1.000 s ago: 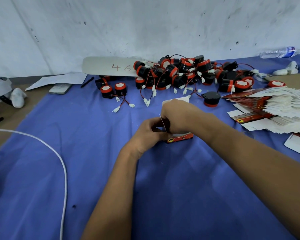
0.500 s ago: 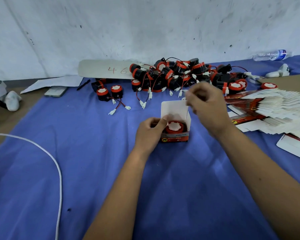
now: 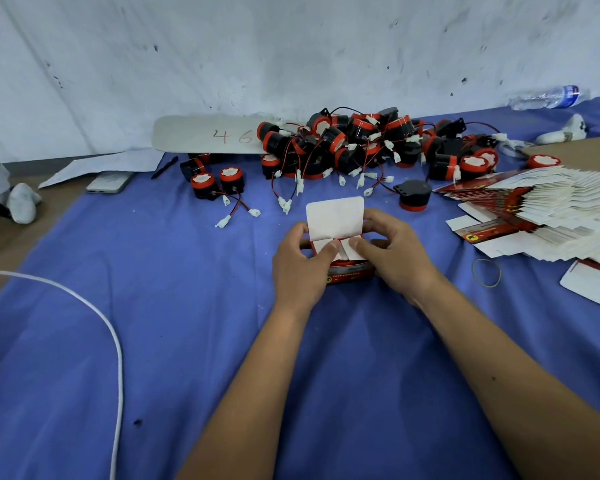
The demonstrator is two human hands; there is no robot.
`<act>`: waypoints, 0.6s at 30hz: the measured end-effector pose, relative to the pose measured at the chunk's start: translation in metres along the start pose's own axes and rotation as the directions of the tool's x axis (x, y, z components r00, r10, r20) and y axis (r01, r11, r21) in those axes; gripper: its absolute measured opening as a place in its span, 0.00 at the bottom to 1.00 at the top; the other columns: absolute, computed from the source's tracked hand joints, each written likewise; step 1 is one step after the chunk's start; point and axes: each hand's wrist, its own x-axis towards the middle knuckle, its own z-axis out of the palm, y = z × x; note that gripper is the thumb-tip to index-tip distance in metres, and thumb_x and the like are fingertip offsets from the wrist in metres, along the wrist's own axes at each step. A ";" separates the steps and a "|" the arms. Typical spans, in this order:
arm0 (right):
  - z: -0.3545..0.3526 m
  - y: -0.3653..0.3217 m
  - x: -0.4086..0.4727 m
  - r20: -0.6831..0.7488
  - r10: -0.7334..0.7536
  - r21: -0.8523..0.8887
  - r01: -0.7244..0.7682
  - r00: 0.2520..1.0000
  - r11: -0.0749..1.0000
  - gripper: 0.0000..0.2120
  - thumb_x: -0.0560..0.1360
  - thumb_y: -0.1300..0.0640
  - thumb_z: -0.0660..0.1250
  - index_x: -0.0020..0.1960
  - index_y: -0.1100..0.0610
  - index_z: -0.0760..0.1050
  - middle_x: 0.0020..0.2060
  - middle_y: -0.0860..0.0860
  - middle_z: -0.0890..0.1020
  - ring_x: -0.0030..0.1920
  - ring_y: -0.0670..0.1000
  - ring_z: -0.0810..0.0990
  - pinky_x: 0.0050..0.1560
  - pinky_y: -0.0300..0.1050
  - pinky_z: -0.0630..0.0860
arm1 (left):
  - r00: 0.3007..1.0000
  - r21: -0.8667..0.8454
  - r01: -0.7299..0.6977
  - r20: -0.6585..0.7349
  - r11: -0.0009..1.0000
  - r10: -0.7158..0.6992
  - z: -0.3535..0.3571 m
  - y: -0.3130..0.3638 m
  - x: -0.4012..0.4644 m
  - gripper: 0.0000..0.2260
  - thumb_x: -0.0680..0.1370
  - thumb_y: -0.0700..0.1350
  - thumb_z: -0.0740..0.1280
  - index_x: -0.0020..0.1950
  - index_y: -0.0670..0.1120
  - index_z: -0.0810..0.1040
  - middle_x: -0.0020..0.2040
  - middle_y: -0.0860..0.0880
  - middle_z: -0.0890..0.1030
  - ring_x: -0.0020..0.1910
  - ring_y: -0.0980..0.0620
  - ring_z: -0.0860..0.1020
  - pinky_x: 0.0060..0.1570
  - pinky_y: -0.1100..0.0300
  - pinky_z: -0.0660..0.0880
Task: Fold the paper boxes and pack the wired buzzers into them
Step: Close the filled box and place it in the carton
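Hands meet at the centre of the blue cloth (image 3: 187, 341) around a small red paper box (image 3: 349, 273); the left hand (image 3: 300, 268) wraps its near-left side, thumb pressing one white side flap inward; the right hand (image 3: 394, 261) clasps the right side, thumb on the other flap; the lid flap (image 3: 335, 218) stands upright at twelve o'clock of the box. Loose wired buzzers (image 3: 361, 147) heap at twelve o'clock; flat unfolded boxes (image 3: 541, 209) fan out at two o'clock; a white cable (image 3: 116, 348) curves at eight o'clock.
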 end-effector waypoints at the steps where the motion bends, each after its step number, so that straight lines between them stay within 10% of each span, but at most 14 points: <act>1: 0.000 0.000 -0.001 0.008 -0.036 -0.005 0.036 0.999 0.999 0.12 0.79 0.66 0.67 0.58 0.53 0.80 0.50 0.48 0.85 0.42 0.59 0.80 0.45 0.50 0.78 | 1.000 -0.018 -0.025 -0.007 1.000 0.025 0.000 0.000 -0.001 0.08 0.75 0.43 0.74 0.50 0.54 0.80 0.46 0.60 0.84 0.47 0.61 0.82 0.48 0.53 0.82; 7: -0.012 -0.002 -0.006 0.227 0.000 0.011 -0.003 0.974 1.000 0.14 0.73 0.55 0.64 0.56 0.50 0.81 0.46 0.73 0.77 0.36 0.60 0.71 0.37 0.55 0.70 | 0.996 -0.070 -0.086 0.010 0.994 0.087 -0.004 0.001 -0.002 0.10 0.73 0.35 0.73 0.41 0.50 0.83 0.41 0.58 0.84 0.42 0.53 0.83 0.43 0.50 0.82; 11: -0.015 0.000 -0.008 0.250 -0.002 0.016 -0.002 0.968 1.000 0.18 0.71 0.36 0.71 0.54 0.47 0.82 0.52 0.62 0.81 0.38 0.60 0.75 0.38 0.52 0.74 | 0.972 -0.142 0.089 0.228 0.986 -0.055 -0.023 0.004 0.003 0.12 0.76 0.32 0.67 0.46 0.47 0.85 0.46 0.52 0.86 0.33 0.55 0.79 0.31 0.63 0.74; 18: -0.012 0.006 -0.007 0.181 -0.104 -0.253 0.149 0.978 0.956 0.14 0.69 0.48 0.80 0.51 0.47 0.80 0.52 0.46 0.83 0.41 0.53 0.77 0.47 0.50 0.79 | 0.916 -0.103 0.015 0.399 0.995 0.027 -0.042 0.002 -0.002 0.05 0.78 0.37 0.72 0.52 0.45 0.85 0.60 0.55 0.85 0.38 0.52 0.75 0.35 0.64 0.72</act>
